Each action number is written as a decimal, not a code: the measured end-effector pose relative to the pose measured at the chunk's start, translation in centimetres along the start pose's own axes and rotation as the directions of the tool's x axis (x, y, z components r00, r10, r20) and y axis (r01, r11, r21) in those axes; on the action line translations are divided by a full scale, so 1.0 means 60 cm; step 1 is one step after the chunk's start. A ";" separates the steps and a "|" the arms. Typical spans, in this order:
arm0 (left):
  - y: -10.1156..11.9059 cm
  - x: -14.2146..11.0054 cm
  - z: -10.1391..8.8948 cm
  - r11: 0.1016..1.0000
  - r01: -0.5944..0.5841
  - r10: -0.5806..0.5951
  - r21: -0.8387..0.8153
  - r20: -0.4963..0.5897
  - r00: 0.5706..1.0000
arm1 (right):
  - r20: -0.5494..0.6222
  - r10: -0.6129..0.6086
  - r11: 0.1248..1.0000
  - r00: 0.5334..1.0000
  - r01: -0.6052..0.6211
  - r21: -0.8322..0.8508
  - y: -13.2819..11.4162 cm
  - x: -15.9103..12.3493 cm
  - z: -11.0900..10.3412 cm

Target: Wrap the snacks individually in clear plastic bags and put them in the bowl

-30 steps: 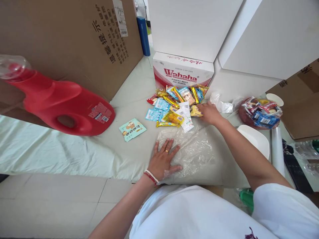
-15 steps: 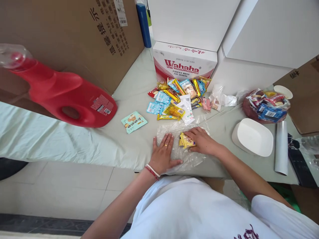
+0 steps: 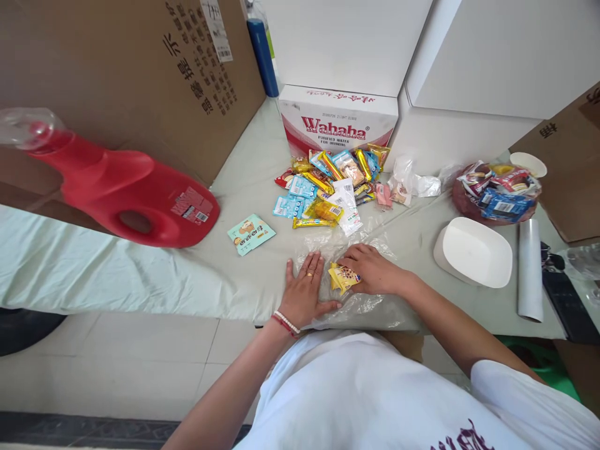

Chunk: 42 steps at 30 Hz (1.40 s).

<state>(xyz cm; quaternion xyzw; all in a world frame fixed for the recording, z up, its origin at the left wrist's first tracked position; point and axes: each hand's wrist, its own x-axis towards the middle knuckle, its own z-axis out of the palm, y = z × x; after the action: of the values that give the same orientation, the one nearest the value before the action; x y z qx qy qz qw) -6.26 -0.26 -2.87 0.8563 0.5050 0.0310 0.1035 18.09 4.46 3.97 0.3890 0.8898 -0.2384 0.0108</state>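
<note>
A sheet of clear plastic film [image 3: 370, 307] lies crumpled at the table's near edge. Flat on its left side rests my left hand [image 3: 304, 290], fingers spread, holding nothing. My right hand [image 3: 372, 267] is closed on a small yellow snack packet [image 3: 344, 277] over the middle of the film; its fingers partly cover the packet. Just beyond the film lies a pile of wrapped snacks [image 3: 323, 209] with a white packet [image 3: 347, 206] on its near side. A mint-green packet [image 3: 251, 234] lies by itself to the left.
A red detergent bottle [image 3: 140, 194] stands on the left. Behind the snacks is a Wahaha water carton [image 3: 337, 122]. To the right are a white plastic bowl [image 3: 473, 253], a bowl of packaged snacks [image 3: 499, 194] and a roll of film [image 3: 530, 272].
My right hand and the yellow packet have shifted slightly left and nearer to me. My left hand stays pressed on the film. The camera view has shifted a little.
</note>
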 end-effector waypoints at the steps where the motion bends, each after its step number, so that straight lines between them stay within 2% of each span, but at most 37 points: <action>1: -0.002 0.000 0.001 1.000 -0.006 0.006 0.002 0.002 1.000 | -0.014 0.010 1.000 1.000 -0.010 0.011 -0.001 0.002 0.002; 4: -0.006 -0.001 0.005 1.000 -0.017 0.017 0.007 -0.003 1.000 | -0.078 0.103 0.995 0.992 -0.102 0.011 -0.007 0.005 0.010; 7: -0.007 -0.002 0.006 1.000 -0.020 0.020 0.022 -0.010 1.000 | -0.095 0.167 0.983 0.981 -0.174 -0.063 -0.023 0.008 0.020; 11: -0.006 -0.002 0.003 0.999 -0.011 0.011 0.038 -0.006 1.000 | -0.050 0.099 0.982 0.994 -0.106 -0.157 -0.035 0.007 0.025; 16: -0.001 -0.001 -0.001 1.000 0.000 0.000 0.000 -0.005 1.000 | 0.018 0.044 0.984 0.999 -0.040 -0.176 -0.023 0.018 0.016; 19: -0.001 -0.010 -0.007 1.000 0.005 -0.007 -0.025 -0.087 0.996 | 0.010 0.051 0.993 0.999 -0.049 -0.111 -0.012 0.012 0.005; 22: -0.013 -0.035 -0.021 0.997 -0.063 0.049 -0.054 -0.235 0.971 | -0.107 0.031 0.999 0.994 -0.029 0.013 -0.005 -0.036 -0.014; 25: -0.030 -0.073 -0.038 0.955 -0.265 0.220 -0.132 -0.280 0.935 | -0.230 -0.011 0.986 0.973 0.049 0.159 -0.010 -0.118 -0.019; 28: -0.035 -0.107 -0.045 0.873 -0.417 0.381 -0.252 -0.177 0.907 | -0.227 -0.041 0.974 0.973 0.089 0.206 -0.024 -0.188 0.023; 30: -0.030 -0.118 -0.040 0.855 -0.415 0.394 -0.311 -0.131 0.910 | -0.271 0.019 0.989 0.962 0.022 0.147 -0.031 -0.212 0.070; 32: -0.023 -0.118 -0.030 0.865 -0.360 0.325 -0.349 -0.157 0.933 | -0.361 0.064 0.993 0.930 -0.022 0.117 -0.033 -0.216 0.105; 34: -0.019 -0.111 -0.020 0.873 -0.278 0.204 -0.401 -0.218 0.954 | -0.418 0.065 0.986 0.906 0.006 0.167 -0.029 -0.204 0.110; 37: -0.023 -0.094 -0.014 0.844 -0.133 -0.024 -0.520 -0.284 0.958 | -0.374 0.065 0.951 0.925 0.056 0.305 -0.013 -0.169 0.060; 40: -0.035 -0.071 -0.015 0.804 0.015 -0.250 -0.594 -0.316 0.915 | -0.268 0.080 0.933 0.960 0.022 0.359 0.017 -0.124 -0.007; 42: -0.045 -0.054 -0.015 0.790 0.126 -0.373 -0.599 -0.307 0.876 | -0.197 0.118 0.936 0.973 -0.042 0.350 0.045 -0.092 -0.034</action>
<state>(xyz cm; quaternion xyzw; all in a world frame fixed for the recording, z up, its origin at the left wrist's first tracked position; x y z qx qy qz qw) -10.29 -1.68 -2.38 0.6849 0.5943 0.3425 0.2457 24.14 3.12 5.80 0.4444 0.8137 -0.3459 -0.1440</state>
